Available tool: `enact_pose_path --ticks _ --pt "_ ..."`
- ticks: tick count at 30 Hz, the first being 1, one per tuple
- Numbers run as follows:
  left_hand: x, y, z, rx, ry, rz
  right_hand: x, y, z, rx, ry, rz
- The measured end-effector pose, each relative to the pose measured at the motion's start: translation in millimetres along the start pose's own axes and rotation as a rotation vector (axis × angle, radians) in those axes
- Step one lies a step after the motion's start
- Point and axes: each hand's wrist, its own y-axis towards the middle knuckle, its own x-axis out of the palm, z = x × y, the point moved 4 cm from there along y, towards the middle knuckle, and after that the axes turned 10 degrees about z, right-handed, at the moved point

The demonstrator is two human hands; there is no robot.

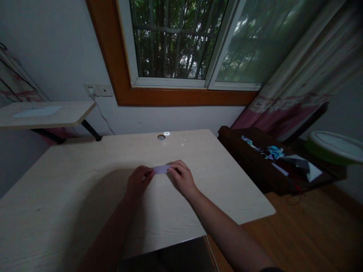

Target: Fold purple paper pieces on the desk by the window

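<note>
Both hands' grip [161, 174] on paper strip [161, 169]

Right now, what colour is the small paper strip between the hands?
Pale lilac; the small folded paper strip shows best in the head view.

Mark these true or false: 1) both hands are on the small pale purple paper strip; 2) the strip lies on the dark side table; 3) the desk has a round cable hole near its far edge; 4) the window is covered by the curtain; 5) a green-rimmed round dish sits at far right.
1) True: the left hand and right hand meet at the small pale purple paper strip, fingers on its ends.
2) False: it lies on the light wooden desk.
3) True: the round cable hole is there.
4) False: the patterned curtain hangs beside the barred window.
5) True: the green-rimmed round dish.
</note>
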Motion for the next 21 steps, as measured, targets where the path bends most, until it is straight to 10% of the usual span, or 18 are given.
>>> enact_pose_path --ticks 21 --pt "0.1 0.3 -1.2 -0.065 0.044 0.001 1.9 -0.7 3.7 0.005 -0.027 -0.042"
